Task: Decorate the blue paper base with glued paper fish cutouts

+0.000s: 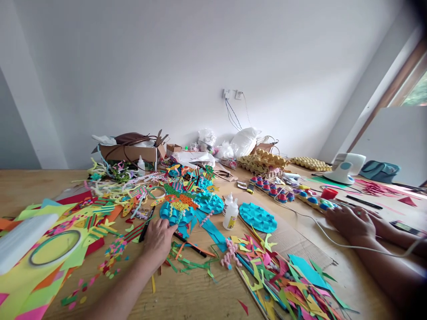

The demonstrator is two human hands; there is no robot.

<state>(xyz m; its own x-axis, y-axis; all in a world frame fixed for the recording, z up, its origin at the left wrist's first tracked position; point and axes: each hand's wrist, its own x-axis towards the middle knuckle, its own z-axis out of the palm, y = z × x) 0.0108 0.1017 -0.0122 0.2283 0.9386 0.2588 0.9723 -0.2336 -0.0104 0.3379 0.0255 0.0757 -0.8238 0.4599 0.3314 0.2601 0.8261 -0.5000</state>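
My left hand point(159, 238) reaches in from the lower left, its fingers closed at the near edge of a blue paper oval point(171, 213) with curled blue strips on it. Orange and yellow paper fish point(180, 202) lie over the far part of this oval. Beside the hand rest a black-handled tool point(146, 226) on the left and a dark pen point(190, 246) on the right. To the right stand white glue bottles point(231, 215), with another blue oval point(258, 218) past them. My right hand is out of view.
Another person's hands point(350, 222) rest at the right, near painted egg-carton strips point(310, 198). A white cable point(328, 235) crosses the table. Coloured paper scraps point(293, 284) lie in front; a tape roll point(55, 248) sits on the left. Egg trays point(263, 162) and a cardboard box point(133, 153) stand behind.
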